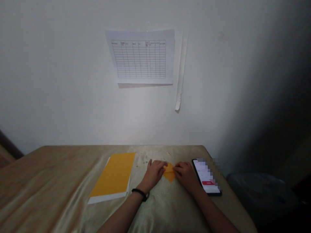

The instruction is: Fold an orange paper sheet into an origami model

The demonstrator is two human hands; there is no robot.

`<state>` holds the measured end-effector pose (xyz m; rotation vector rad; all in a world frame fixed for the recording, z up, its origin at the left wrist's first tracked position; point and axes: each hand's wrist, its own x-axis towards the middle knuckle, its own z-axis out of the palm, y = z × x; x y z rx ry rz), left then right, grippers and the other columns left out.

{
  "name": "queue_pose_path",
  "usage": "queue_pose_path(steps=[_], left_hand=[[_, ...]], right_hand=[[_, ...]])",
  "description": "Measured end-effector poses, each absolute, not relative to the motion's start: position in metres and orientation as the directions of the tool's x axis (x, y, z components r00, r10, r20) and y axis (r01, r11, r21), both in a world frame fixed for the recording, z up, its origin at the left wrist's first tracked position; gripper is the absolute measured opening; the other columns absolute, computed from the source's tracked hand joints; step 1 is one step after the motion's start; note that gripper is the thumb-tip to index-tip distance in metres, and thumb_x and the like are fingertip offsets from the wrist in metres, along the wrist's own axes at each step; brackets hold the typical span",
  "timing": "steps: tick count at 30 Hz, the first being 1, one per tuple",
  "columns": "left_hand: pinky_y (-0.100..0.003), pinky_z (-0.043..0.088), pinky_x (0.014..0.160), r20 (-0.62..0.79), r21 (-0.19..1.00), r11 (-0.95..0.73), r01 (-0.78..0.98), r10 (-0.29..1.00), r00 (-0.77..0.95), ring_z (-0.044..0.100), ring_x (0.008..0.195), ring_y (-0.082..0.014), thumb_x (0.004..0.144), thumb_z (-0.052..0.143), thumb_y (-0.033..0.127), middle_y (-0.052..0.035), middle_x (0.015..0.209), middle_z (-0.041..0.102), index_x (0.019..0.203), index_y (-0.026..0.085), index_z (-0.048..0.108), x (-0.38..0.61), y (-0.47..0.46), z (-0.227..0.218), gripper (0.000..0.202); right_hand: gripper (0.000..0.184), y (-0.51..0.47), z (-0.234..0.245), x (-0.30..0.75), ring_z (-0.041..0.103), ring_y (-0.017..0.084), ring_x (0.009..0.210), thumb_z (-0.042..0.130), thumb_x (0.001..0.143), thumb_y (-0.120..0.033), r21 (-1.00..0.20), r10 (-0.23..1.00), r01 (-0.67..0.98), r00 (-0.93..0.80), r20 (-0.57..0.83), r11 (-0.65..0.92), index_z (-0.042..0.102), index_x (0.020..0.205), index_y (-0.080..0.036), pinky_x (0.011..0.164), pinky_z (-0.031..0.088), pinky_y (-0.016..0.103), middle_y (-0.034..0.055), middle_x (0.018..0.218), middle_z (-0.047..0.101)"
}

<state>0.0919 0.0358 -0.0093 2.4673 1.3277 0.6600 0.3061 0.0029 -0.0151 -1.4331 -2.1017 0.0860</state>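
Observation:
A small folded orange paper [169, 174] lies on the cloth-covered table [48, 181] between my two hands. My left hand [154, 173], with a black band at the wrist, rests on the paper's left edge with fingers curled and pressing on it. My right hand [186, 174] presses its right edge, fingers bent and pinching the paper. Both hands partly hide the paper.
A stack of paper with an orange top sheet [114, 176] lies to the left of my hands. A phone [206, 176] with a lit screen lies to the right, near the table's right edge. A printed table sheet [141, 58] hangs on the wall.

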Motion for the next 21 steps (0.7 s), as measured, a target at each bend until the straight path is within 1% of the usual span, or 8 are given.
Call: queue_pose_path(steps=[4,9,15,21], left_hand=[[-0.057,0.014,0.116,0.265,0.402,-0.562,0.723,0.827,0.496,0.057,0.111,-0.0213,0.097,0.051,0.025,-0.0024,0.107,0.068,0.105,0.029,0.072,0.091,0.035,-0.007,0.022],[-0.06,0.013,0.115,0.265,0.373,-0.564,0.737,0.826,0.498,0.056,0.111,-0.0234,0.093,0.062,0.033,-0.0032,0.107,0.066,0.109,0.031,0.074,0.089,0.036,-0.01,0.02],[-0.061,0.013,0.115,0.281,0.307,-0.592,0.745,0.804,0.524,0.055,0.11,-0.0233,0.094,0.061,0.033,-0.0025,0.105,0.065,0.106,0.033,0.075,0.089,0.036,-0.01,0.018],[-0.063,0.015,0.114,0.276,0.276,-0.597,0.753,0.8,0.532,0.056,0.109,-0.0232,0.097,0.058,0.033,-0.0025,0.103,0.065,0.109,0.033,0.074,0.091,0.033,-0.006,0.02]], right_hand=[[0.02,0.003,-0.017,0.304,0.059,0.019,0.096,0.058,0.092,-0.017,-0.368,0.872,0.829,-0.256,0.418,0.42,0.076,0.097,-0.024,0.093,0.041,0.034,0.0034,0.098,0.069],[0.019,0.004,-0.023,0.303,0.059,0.019,0.095,0.058,0.092,-0.016,-0.364,0.873,0.835,-0.248,0.42,0.412,0.075,0.096,-0.022,0.089,0.043,0.033,0.0044,0.097,0.067],[0.018,0.006,-0.026,0.302,0.058,0.02,0.092,0.058,0.092,-0.017,-0.363,0.871,0.832,-0.254,0.421,0.419,0.075,0.094,-0.022,0.087,0.044,0.034,0.0054,0.097,0.064],[0.02,0.005,-0.023,0.299,0.058,0.02,0.092,0.054,0.094,-0.017,-0.35,0.875,0.845,-0.246,0.417,0.404,0.074,0.096,-0.021,0.086,0.045,0.034,0.0061,0.096,0.064]])
